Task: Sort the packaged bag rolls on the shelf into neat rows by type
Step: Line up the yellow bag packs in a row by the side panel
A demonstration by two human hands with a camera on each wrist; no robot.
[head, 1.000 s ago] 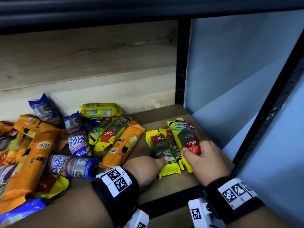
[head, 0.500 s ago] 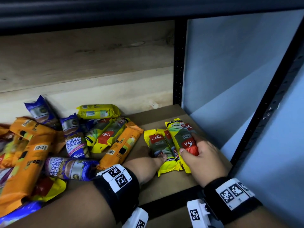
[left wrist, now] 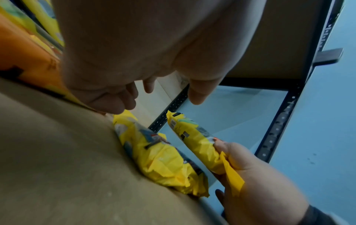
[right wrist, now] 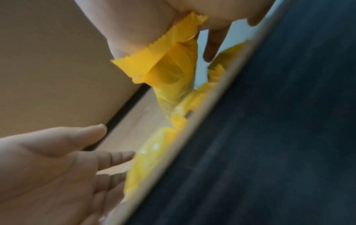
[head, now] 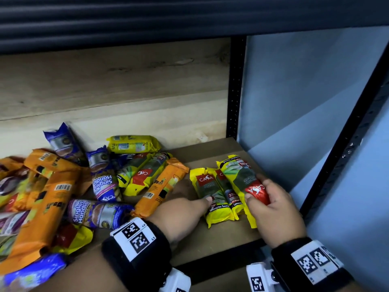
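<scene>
Hands (head: pixel 271 209) on yellow rolls (head: pixel 242 182)

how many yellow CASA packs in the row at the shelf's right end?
3. Left pack under the left hand fingertips; middle pack beside it; right pack gripped by the right hand. More lie in the left pile.

Bare shelf board (head: pixel 210 152) behind yellow packs (head: pixel 212 192).

The head camera looks forward and down into the shelf (head: pixel 212 150) from above both wrists. The left wrist camera sits close beneath the left hand (left wrist: pixel 134 50), facing 1 o'clock. The right wrist camera faces 11 o'clock, very near. All three views share the yellow packs (head: pixel 210 192).
</scene>
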